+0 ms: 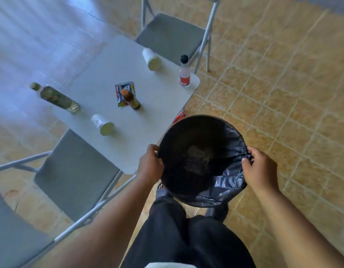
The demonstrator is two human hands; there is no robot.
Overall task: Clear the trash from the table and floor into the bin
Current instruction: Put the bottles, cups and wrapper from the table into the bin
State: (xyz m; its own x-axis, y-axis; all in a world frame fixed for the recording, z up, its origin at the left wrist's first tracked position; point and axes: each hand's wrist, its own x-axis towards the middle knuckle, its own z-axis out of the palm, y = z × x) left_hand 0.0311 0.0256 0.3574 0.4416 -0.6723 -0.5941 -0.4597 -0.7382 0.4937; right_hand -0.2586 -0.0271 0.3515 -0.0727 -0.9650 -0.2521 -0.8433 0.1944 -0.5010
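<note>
Dark trousers (186, 235): the person's own legs, nearest the camera, standing just behind the bin.
Bin (201, 161): round and dark, held just off the near corner of the table (101, 89); a black liner (223, 190) is draped over its rim, loose and bunched on the near right side. Inside it looks almost bare — one dull crumpled shape at the bottom, too dark to name.
Left hand (150, 164): closed on the rim at the bin's left edge, fingers curled over the liner.
Right hand (259, 169): pinching a gathered fold of liner at the right edge, thumb on top.
Trash on the table: two white cups (151, 59) lying on their sides, a crumpled snack wrapper (119, 93), a small brown bottle (131, 100) standing on it, a clear bottle with a black cap (184, 71) near the far corner, a tall greenish bottle (55, 97) at the left edge.
Trash on the floor: a red scrap (179, 116) showing just beyond the bin's far rim.
Step in hand: likely settling the liner and placing the bin — no trash is held yet.
Next move: probably free one hand and reach for the nearest cup, or the red scrap.
</note>
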